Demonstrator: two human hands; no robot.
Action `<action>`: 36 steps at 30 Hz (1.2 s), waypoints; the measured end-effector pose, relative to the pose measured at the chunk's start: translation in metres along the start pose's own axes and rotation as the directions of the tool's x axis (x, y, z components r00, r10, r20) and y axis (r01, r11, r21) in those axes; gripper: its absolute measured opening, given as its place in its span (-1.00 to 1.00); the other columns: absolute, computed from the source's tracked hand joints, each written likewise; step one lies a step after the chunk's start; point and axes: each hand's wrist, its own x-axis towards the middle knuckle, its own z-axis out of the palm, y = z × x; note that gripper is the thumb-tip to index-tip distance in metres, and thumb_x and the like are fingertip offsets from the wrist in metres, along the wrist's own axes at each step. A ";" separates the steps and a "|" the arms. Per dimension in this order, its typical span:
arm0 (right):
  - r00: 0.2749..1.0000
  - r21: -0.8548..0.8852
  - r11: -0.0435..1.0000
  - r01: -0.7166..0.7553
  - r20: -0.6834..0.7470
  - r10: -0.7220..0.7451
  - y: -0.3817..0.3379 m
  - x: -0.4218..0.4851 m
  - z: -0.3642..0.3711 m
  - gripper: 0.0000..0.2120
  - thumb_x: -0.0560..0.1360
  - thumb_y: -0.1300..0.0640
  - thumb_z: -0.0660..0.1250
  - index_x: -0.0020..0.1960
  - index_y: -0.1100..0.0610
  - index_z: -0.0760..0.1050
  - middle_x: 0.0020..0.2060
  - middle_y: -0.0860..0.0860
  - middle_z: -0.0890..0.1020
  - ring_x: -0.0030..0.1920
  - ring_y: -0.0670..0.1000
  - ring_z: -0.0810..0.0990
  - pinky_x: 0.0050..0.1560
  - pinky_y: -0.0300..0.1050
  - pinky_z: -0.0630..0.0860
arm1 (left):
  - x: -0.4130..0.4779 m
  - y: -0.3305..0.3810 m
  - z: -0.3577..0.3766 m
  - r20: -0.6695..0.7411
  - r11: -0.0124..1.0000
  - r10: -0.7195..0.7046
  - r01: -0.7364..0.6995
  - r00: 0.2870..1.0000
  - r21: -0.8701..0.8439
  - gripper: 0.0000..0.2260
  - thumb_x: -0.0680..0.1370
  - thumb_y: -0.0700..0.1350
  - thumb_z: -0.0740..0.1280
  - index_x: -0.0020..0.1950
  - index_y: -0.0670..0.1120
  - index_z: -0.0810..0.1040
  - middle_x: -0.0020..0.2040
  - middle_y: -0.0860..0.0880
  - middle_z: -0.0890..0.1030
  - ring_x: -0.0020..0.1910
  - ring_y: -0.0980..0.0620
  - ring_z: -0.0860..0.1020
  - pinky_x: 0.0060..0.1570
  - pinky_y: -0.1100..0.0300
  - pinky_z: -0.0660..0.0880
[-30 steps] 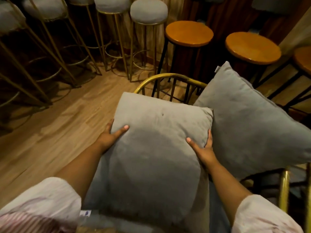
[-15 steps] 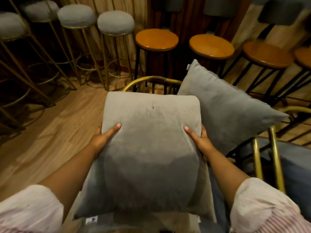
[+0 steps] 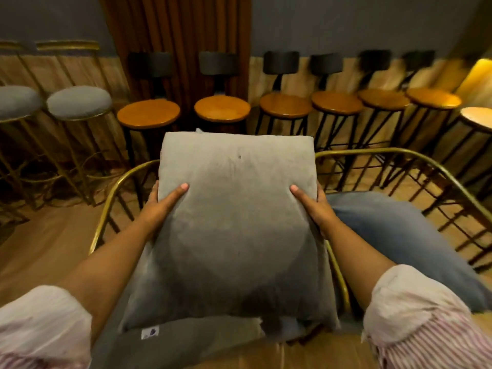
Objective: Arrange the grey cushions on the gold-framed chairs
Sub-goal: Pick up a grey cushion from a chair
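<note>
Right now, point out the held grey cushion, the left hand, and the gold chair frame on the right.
grey cushion (image 3: 237, 209): head view, middle of its front face.
left hand (image 3: 159, 206): head view, back of the hand.
gold chair frame (image 3: 415, 155): head view, top rail.

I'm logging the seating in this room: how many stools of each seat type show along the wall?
Grey padded stools on gold legs: 2
Wooden-seat stools on black legs: 7, counting the brightly lit one at the right edge
Total: 9
</note>
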 end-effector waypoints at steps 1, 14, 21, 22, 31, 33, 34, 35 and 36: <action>1.000 0.013 1.000 -0.005 -0.029 0.005 -0.001 -0.004 -0.021 -0.15 0.34 -0.18 0.46 0.51 -0.08 0.14 0.40 -0.01 0.39 0.36 0.11 0.41 0.32 0.05 0.40 | -0.005 0.007 0.018 0.031 1.000 0.020 -0.020 0.999 0.005 -0.18 0.38 0.27 0.35 0.54 0.12 0.08 0.51 -0.07 0.29 0.42 -0.18 0.34 0.32 -0.04 0.29; 0.985 0.074 0.997 -0.024 -0.171 0.037 0.013 -0.005 -0.320 0.10 0.04 -0.38 0.54 0.47 -0.13 0.19 0.34 -0.04 0.48 0.23 0.08 0.54 0.26 0.14 0.49 | -0.070 0.058 0.302 0.220 1.000 0.031 -0.031 0.975 -0.003 -0.22 0.40 0.30 0.32 0.53 0.13 0.09 0.50 -0.12 0.27 0.40 -0.25 0.33 0.33 -0.18 0.30; 0.986 0.061 0.998 -0.008 -0.163 0.018 0.012 0.036 -0.435 -0.01 0.19 -0.25 0.51 0.50 -0.12 0.14 0.28 -0.06 0.45 0.21 0.05 0.49 0.16 -0.03 0.45 | -0.080 0.083 0.423 0.250 1.000 -0.014 0.015 0.968 -0.001 -0.10 0.33 0.38 0.32 0.55 0.15 -0.01 0.54 -0.10 0.20 0.44 -0.26 0.27 0.38 -0.26 0.23; 0.986 0.068 0.998 -0.009 -0.163 0.020 0.015 0.046 -0.445 -0.09 0.28 -0.19 0.49 0.50 -0.11 0.13 0.25 -0.06 0.43 0.18 0.04 0.48 0.12 -0.05 0.43 | -0.077 0.087 0.435 0.241 1.000 -0.012 0.013 0.970 -0.002 -0.14 0.36 0.35 0.31 0.55 0.14 0.00 0.53 -0.10 0.21 0.44 -0.25 0.28 0.38 -0.23 0.24; 0.987 0.031 0.999 -0.024 -0.161 0.029 0.025 0.178 -0.491 -0.08 0.33 -0.19 0.45 0.54 -0.09 0.03 0.40 -0.02 0.35 0.31 0.11 0.41 0.19 0.00 0.38 | 0.015 0.113 0.536 0.122 0.993 -0.016 0.031 0.992 -0.116 -0.19 0.39 0.28 0.35 0.53 0.01 0.15 0.47 -0.13 0.33 0.36 -0.23 0.38 0.31 -0.14 0.34; 0.988 -0.003 1.000 -0.018 -0.154 0.017 0.024 0.216 -0.498 0.02 0.25 -0.26 0.49 0.53 -0.10 0.01 0.40 -0.02 0.38 0.31 0.12 0.44 0.26 0.06 0.40 | 0.043 0.121 0.553 0.114 0.991 0.015 0.000 0.993 -0.131 -0.12 0.32 0.35 0.37 0.52 0.03 0.17 0.45 -0.11 0.36 0.34 -0.20 0.41 0.26 -0.09 0.38; 0.988 -0.025 0.999 -0.022 -0.153 0.018 0.020 0.235 -0.500 0.04 0.21 -0.29 0.50 0.53 -0.09 0.03 0.37 -0.01 0.41 0.28 0.11 0.46 0.26 0.07 0.42 | 0.057 0.126 0.562 0.114 0.990 0.028 -0.012 0.993 -0.142 -0.12 0.32 0.34 0.37 0.52 0.04 0.16 0.45 -0.11 0.37 0.33 -0.19 0.42 0.23 -0.04 0.40; 0.989 -0.046 0.999 -0.019 -0.148 0.012 0.015 0.255 -0.503 0.06 0.17 -0.32 0.51 0.51 -0.07 0.08 0.34 -0.02 0.44 0.25 0.08 0.48 0.24 0.06 0.44 | 0.072 0.131 0.570 0.103 0.986 0.041 -0.023 0.994 -0.168 -0.14 0.34 0.31 0.38 0.53 0.03 0.15 0.44 -0.11 0.37 0.32 -0.19 0.43 0.19 0.00 0.41; 0.991 -0.053 0.999 -0.013 -0.134 0.006 0.012 0.276 -0.506 0.09 0.10 -0.35 0.52 0.49 -0.06 0.15 0.32 -0.02 0.48 0.24 0.07 0.51 0.22 0.05 0.46 | 0.085 0.137 0.579 0.083 0.984 0.052 -0.036 0.995 -0.177 -0.16 0.38 0.26 0.38 0.54 0.02 0.11 0.45 -0.13 0.36 0.34 -0.20 0.42 0.18 0.02 0.40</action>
